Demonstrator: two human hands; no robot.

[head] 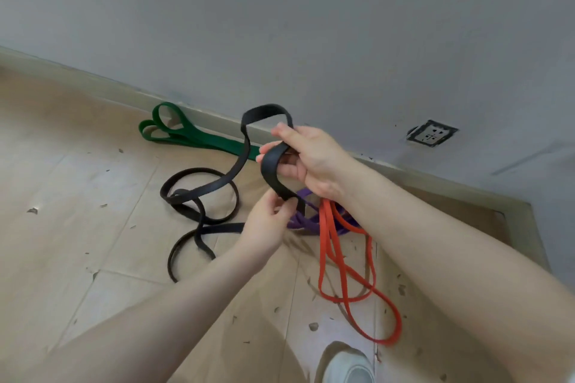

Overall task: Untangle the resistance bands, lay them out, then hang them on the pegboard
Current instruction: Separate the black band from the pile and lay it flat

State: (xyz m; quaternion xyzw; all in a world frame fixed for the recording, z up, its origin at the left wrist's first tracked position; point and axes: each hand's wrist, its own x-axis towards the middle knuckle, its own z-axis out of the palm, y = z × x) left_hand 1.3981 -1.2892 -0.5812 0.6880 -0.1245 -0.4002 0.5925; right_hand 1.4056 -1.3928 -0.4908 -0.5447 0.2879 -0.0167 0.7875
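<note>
Four bands show, and I judge only the green band (199,138) dealt with: it lies flat by the skirting at ten o'clock. My right hand (311,162) grips the black band (230,177) along with the red band (336,258) and purple band (303,221) hanging at five o'clock; my left hand (267,224) pinches the black strap just below. Black coils trail over the floor (77,227) at nine o'clock. Untangling is unfinished, and no pegboard is in view.
</note>
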